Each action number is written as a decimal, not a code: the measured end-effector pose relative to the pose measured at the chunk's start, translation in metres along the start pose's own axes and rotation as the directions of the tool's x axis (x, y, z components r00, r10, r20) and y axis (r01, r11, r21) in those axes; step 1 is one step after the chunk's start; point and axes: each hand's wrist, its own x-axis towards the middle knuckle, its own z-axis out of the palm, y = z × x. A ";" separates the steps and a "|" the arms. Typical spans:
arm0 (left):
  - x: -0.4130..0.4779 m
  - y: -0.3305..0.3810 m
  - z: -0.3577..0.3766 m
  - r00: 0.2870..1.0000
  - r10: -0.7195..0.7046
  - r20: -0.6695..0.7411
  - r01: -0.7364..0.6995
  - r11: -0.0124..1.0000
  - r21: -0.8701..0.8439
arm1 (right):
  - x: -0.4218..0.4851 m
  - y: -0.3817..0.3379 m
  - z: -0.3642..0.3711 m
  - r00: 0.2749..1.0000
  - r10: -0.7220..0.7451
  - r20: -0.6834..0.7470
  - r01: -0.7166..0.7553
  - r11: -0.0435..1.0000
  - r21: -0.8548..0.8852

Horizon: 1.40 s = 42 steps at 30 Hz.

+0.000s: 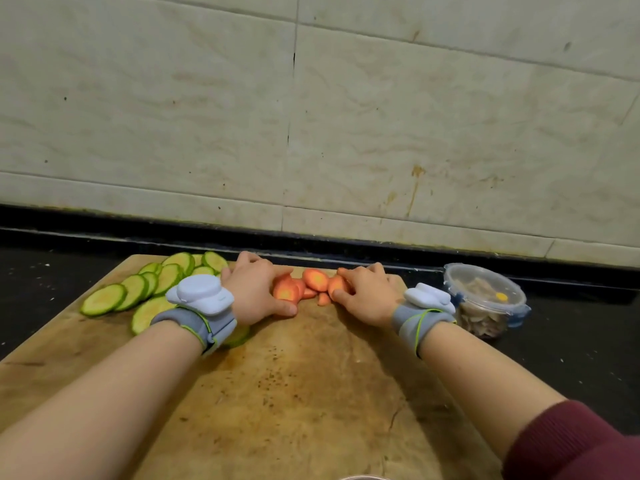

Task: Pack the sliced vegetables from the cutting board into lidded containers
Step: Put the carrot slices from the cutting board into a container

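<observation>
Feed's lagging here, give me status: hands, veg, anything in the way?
Left hand and right hand cupped around carrot slices on cutting board. Zucchini slices unpacked, far left. Lidded container right, already filled. Path clear.

Both forearms reach forward, each wrist wearing a grey band with a white module. The left hand (257,289) and right hand (367,293) lie palm-down, fingers curled inward toward each other; their grip seems loose, fingertips partly hidden.

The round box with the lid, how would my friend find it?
Find the wooden cutting board. Off its right edge, on the black counter, stands the round clear container. Unlike the loose slices, it's lidded with blue clips, pale pieces inside.
</observation>
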 end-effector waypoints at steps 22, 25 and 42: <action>-0.075 0.035 -0.019 0.983 -0.023 -0.181 -0.106 0.734 -0.670 | -0.077 -0.001 -0.049 0.997 -0.034 0.072 -0.029 0.693 0.720; -0.105 0.042 -0.028 1.000 0.014 -0.025 -0.029 0.454 -0.891 | -0.106 0.000 -0.066 0.992 -0.057 0.112 -0.044 0.678 0.734; -0.217 0.066 -0.040 0.954 0.270 0.129 -0.121 0.743 -0.658 | -0.232 -0.016 -0.078 0.910 -0.256 0.325 -0.116 0.595 0.795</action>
